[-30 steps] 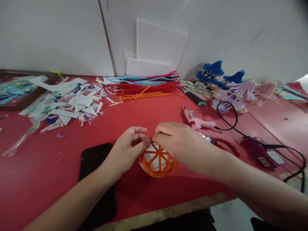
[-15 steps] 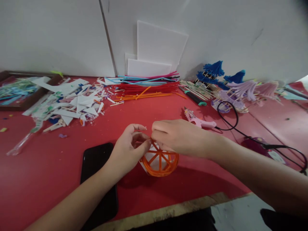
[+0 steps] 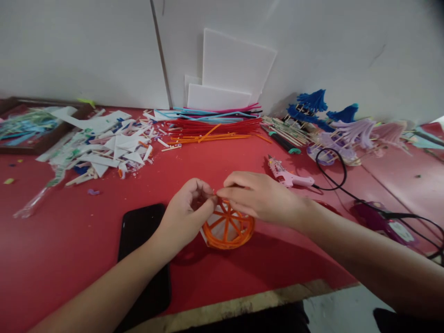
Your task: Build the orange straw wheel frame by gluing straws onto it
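Note:
An orange spoked wheel (image 3: pixel 226 227), seemingly made of pipe cleaners, is held up over the red table with a white piece behind its spokes. On its upper left, my left hand (image 3: pixel 187 215) pinches the rim between thumb and fingers. My right hand (image 3: pixel 258 196) reaches across from the right, its fingers closed at the wheel's top edge, close to the left fingertips. Its fingers cover part of the rim, and whether they hold a small piece there is hidden. A black phone (image 3: pixel 144 231) lies beneath my left forearm.
A pink glue gun (image 3: pixel 293 179) with a black cord lies right of my hands. Behind are pipe cleaners (image 3: pixel 215 126), a green-and-black tool (image 3: pixel 282 142) and pagoda-like models (image 3: pixel 350 129). White scraps (image 3: pixel 114 148) and a tray (image 3: pixel 38 148) are at left; white boards (image 3: pixel 236 64) lean on the wall.
The wheel has tilted and its spokes now show more fully. My right hand's fingers have straightened from a tighter curl and shifted along the top edge. The view has shifted slightly.

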Demonstrator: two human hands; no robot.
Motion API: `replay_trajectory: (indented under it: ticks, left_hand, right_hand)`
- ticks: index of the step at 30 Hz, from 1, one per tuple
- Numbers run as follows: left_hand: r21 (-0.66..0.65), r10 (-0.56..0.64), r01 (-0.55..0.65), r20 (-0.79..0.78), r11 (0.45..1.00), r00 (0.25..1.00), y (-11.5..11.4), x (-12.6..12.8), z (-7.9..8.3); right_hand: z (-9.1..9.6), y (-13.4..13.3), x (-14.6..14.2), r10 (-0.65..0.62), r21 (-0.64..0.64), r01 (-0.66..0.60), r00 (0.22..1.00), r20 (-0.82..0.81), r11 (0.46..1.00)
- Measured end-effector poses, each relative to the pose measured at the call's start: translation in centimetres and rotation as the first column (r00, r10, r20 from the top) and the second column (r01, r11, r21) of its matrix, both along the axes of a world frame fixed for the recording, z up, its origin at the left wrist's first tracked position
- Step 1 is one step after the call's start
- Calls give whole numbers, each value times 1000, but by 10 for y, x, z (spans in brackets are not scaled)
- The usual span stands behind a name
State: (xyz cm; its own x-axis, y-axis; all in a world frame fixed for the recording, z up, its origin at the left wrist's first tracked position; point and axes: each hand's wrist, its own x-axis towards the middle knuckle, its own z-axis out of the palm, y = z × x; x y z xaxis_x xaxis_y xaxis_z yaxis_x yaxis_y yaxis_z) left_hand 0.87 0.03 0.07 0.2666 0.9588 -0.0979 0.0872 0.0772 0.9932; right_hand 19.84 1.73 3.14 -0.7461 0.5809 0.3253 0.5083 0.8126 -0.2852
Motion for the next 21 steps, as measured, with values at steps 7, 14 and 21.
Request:
replay_trajectory:
  ticks: [7, 14, 21]
  left_hand:
    - [14, -11, 12, -51, 1000, 999, 0, 0, 1]
    - [41, -95, 101, -131, 994, 987, -2, 2, 3]
    - [37, -172, 175, -67, 984, 983, -4, 5, 4]
  right_hand:
    - [-13, -4, -4, -266, -205, 207, 907, -327, 957]
    - [-2, -1, -1, -178, -475, 48, 956, -234, 879]
    - [-2, 6, 8, -164, -708, -113, 936, -311, 697]
